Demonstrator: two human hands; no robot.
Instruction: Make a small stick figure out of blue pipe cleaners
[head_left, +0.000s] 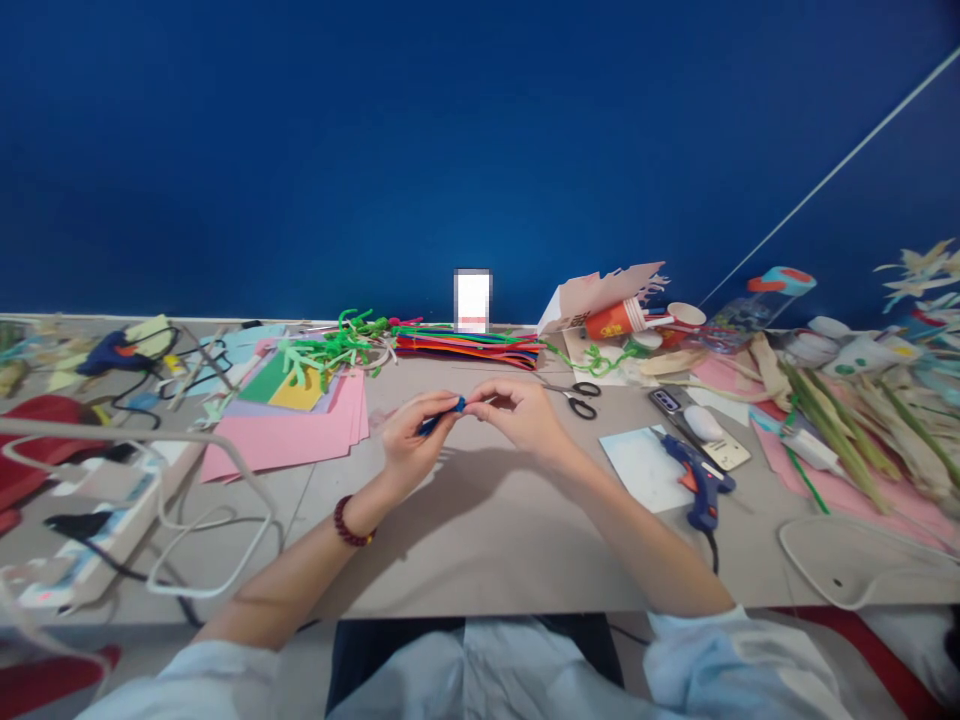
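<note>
Over the middle of the table, my left hand (417, 430) pinches a small dark-blue bundle that looks like a blue pipe cleaner (459, 404). Most of it is covered by the fingers. My right hand (514, 410) meets it from the other side, thumb and forefinger pressed together at its right end. Just behind both hands lies a bundle of multicoloured pipe cleaners (469, 348). A pair of scissors (583, 400) with black handles rests to the right of my right hand.
Pink paper sheets (285, 440) and green pipe cleaner pieces (337, 345) lie on the left, near a white power strip (120, 530) with cables. To the right are a blue glue gun (703, 480) on white paper, a phone (727, 452), paper cups (615, 320) and dried husks (840, 430).
</note>
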